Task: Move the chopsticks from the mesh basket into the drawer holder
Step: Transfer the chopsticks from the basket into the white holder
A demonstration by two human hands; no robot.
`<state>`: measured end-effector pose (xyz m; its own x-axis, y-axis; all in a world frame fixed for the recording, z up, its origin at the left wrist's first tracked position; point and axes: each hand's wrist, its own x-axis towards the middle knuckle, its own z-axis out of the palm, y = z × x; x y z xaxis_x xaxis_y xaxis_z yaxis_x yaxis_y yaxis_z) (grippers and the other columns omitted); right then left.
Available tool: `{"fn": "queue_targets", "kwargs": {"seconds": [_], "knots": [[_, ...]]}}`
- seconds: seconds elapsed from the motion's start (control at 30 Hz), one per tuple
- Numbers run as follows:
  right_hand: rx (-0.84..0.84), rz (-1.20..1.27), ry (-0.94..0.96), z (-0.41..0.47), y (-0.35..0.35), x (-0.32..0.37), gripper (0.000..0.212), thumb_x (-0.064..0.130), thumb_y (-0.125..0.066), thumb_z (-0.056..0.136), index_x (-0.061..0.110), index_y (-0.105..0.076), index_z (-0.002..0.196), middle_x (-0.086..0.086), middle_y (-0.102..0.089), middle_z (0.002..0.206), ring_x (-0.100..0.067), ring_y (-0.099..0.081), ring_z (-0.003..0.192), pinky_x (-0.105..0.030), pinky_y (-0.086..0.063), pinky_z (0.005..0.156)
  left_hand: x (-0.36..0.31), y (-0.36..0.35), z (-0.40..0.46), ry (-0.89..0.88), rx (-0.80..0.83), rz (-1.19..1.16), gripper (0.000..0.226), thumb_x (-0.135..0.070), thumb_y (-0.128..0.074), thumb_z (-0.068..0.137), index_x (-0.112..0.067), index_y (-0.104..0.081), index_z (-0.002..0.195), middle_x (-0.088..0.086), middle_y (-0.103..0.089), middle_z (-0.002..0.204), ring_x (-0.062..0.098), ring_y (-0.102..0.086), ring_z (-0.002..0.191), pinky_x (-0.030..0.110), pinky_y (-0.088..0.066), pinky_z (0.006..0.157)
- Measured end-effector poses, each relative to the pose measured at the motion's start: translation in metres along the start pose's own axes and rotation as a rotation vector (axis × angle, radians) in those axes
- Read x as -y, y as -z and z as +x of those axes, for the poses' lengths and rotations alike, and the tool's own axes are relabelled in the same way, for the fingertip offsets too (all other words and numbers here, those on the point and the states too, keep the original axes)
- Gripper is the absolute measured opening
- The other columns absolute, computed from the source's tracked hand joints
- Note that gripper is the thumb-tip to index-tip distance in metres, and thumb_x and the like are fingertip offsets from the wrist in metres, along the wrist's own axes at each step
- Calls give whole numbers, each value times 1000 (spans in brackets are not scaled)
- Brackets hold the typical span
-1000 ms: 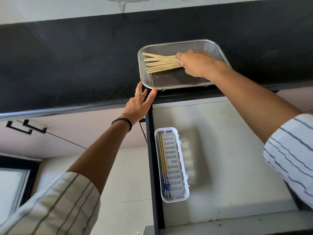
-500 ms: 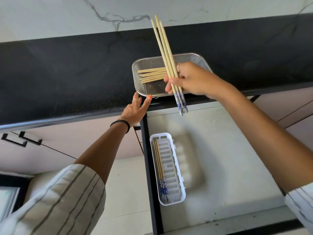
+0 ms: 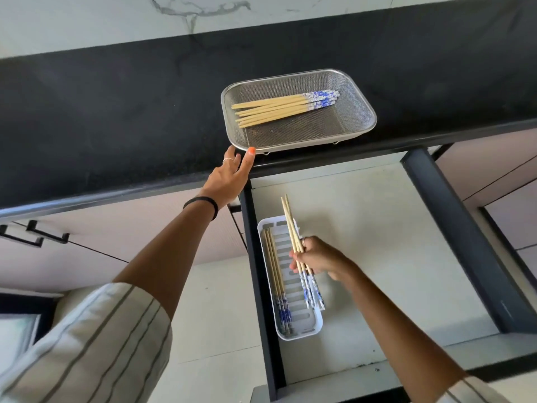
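Pale chopsticks (image 3: 293,228) with blue-patterned ends hang tilted over the white holder (image 3: 302,330). The right hand (image 3: 318,257) pinches them in curled fingers; the left hand (image 3: 229,178), fingers straight, touches the mesh basket (image 3: 360,112).

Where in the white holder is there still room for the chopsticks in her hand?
The white holder is bare down its middle and right side, between the chopsticks lying along its left wall and its right wall. The right hand holds its chopsticks over that part. The drawer floor right of the holder is bare too.
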<state>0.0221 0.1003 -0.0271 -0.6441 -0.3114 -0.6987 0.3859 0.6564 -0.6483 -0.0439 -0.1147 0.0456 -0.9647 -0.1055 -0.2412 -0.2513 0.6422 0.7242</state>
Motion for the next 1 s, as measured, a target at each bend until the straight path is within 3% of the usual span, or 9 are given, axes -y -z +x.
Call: {"fn": "queue_targets", "kwargs": {"seconds": [0.17, 0.27, 0.43, 0.63, 0.9, 1.0], "knots": [[-30, -22, -125, 16, -30, -19, 18, 11, -47, 95, 0, -52, 109, -17, -73, 97, -26, -71, 80, -30, -49, 65, 1, -1, 1, -1, -2, -9, 76, -62, -21, 94, -16, -2, 152, 24, -48, 138, 34, -52, 122, 40, -42, 99], [-96, -151, -171, 24, -41, -15, 13, 1, -50, 86, 1, -55, 98, -22, -72, 99, -34, -71, 89, -26, -45, 54, 2, -2, 1, -9, -5, -8, 74, -60, -22, 95, -16, -4, 152, 16, -42, 145, 29, -46, 128, 32, -36, 98], [-202, -338, -208, 32, -61, -14, 32, 5, -48, 87, 0, -55, 117, -20, -62, 120, -35, -63, 108, -35, -52, 85, 4, -1, 3, -15, -11, -26, 74, -61, -22, 95, -17, -6, 152, 14, -42, 146, 28, -45, 130, 34, -35, 102], [-336, -343, -188, 31, -71, -19, 31, 1, -43, 90, 2, -53, 119, -18, -62, 119, -34, -63, 106, -37, -53, 86, 9, -2, 6, -22, -6, -44, 74, -61, -23, 95, -17, -6, 152, 12, -38, 149, 27, -41, 134, 25, -29, 92], [-420, -351, -85, 21, -86, -24, 42, -10, -34, 88, -1, -46, 127, -20, -53, 133, -34, -54, 122, -42, -49, 99, 9, 0, 6, -32, -7, -28, 75, -62, -24, 95, -14, -8, 152, 14, -40, 147, 27, -41, 133, 29, -31, 98], [-442, -349, -69, 18, -91, -31, 42, -10, -34, 87, -1, -45, 127, -18, -53, 128, -32, -53, 120, -39, -48, 99, 9, -1, 5, -39, -16, -29, 75, -61, -25, 95, -13, -10, 151, 15, -40, 147, 26, -39, 135, 27, -30, 97]]}}
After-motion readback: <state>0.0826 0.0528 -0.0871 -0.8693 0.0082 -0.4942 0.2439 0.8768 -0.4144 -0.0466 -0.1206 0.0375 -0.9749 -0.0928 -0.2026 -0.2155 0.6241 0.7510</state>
